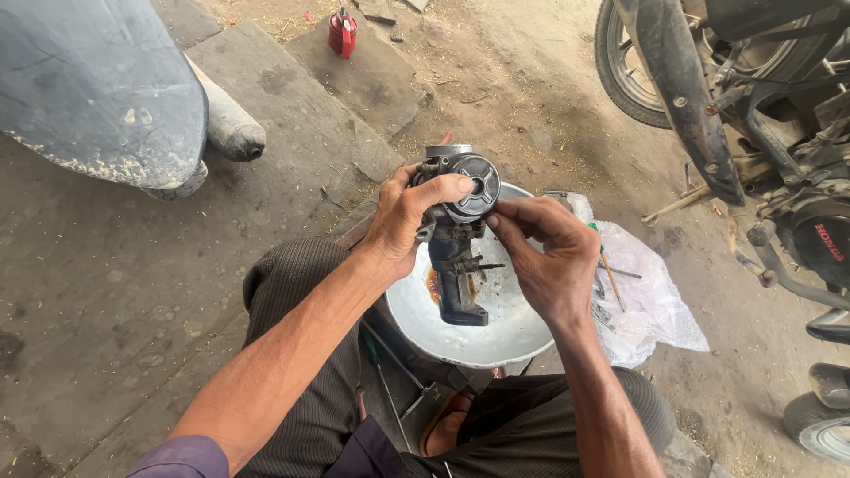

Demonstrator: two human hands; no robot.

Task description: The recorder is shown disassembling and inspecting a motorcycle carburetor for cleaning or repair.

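Note:
My left hand (409,217) grips a dark grey metal carburettor (459,226), thumb laid across its round top cap. The part hangs upright over a shallow metal bowl (500,332) that sits between my knees. My right hand (547,257) is at the carburettor's right side, fingertips pinched against the edge of the round cap. A rusty-orange stain shows in the bowl behind the carburettor's lower body. Both hands touch the same part.
A crumpled clear plastic bag (651,305) with small tools lies right of the bowl. A motorcycle (761,115) stands at the right. A red oil can (343,33) sits on a concrete slab far ahead. A grey scooter body (97,84) looms at top left.

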